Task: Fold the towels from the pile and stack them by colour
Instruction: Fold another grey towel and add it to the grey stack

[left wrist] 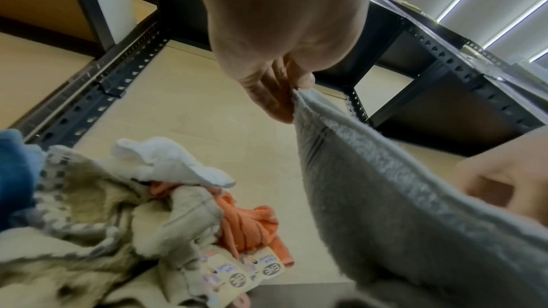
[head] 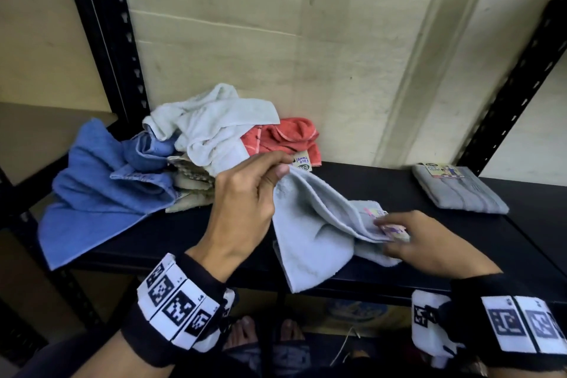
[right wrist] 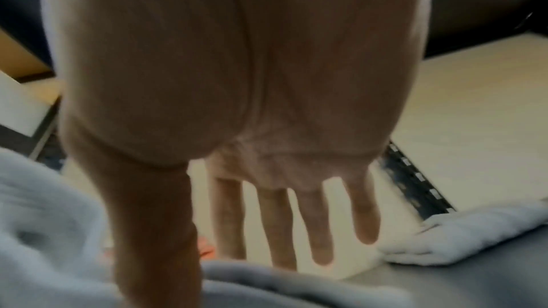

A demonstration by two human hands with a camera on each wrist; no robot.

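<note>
My left hand [head: 280, 167] pinches one corner of a grey towel [head: 313, 224] between thumb and fingers and holds it up off the black shelf [head: 190, 233]. The rest of the towel drapes down to the shelf's front edge. In the left wrist view the left hand [left wrist: 293, 93] shows the same pinch on the grey towel [left wrist: 385, 207]. My right hand [head: 395, 233], blurred, lies at the towel's right end by its paper label [head: 389, 228]. The right wrist view shows its fingers [right wrist: 320, 231] straight and spread above the grey towel [right wrist: 44, 207].
The pile sits at the back left: a blue towel [head: 92, 193], a white towel [head: 214, 123], a red-orange towel [head: 285, 138] and a beige patterned towel [head: 190, 181]. A folded grey towel [head: 457, 190] lies at the right. Black rack posts [head: 104, 40] flank the shelf.
</note>
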